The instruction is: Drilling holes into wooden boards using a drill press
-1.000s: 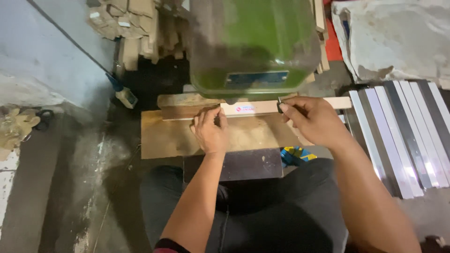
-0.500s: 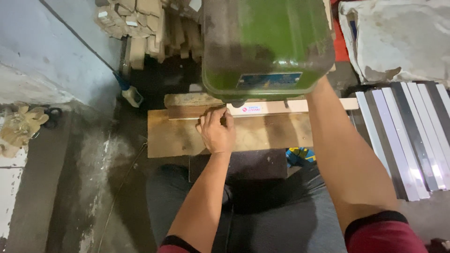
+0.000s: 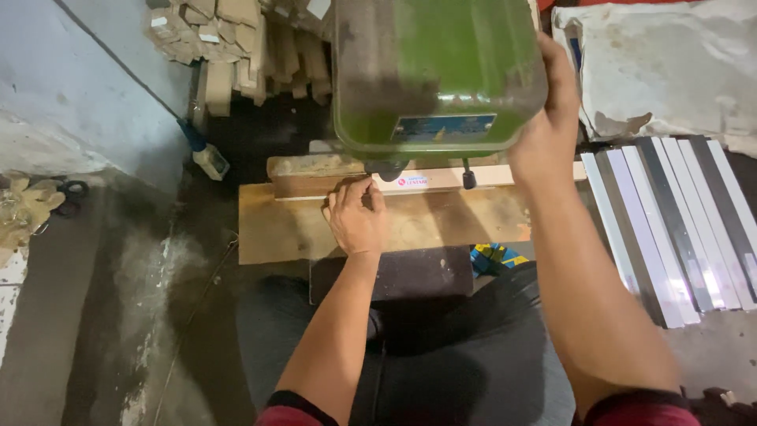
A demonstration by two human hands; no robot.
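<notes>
Strip: long pale wooden strip (image 3: 441,180) with a small printed label, lying crosswise on the wooden board (image 3: 300,229), under the green machine.
Left hand (image 3: 356,221): rests on the board, fingers (image 3: 351,192) curled down onto the strip's near edge, pressing it.
Right hand (image 3: 544,130): raised beside the machine's right flank, palm against the housing; fingers hidden behind it, grasp cannot be told.
Machine: green machine head (image 3: 434,71), worn paint, overhangs the strip and hides its middle.
Right of board: row of grey and white metal strips (image 3: 678,221) laid side by side.
Behind: stacked wooden offcuts (image 3: 236,39).
Left floor: crumpled gloves (image 3: 24,209).
</notes>
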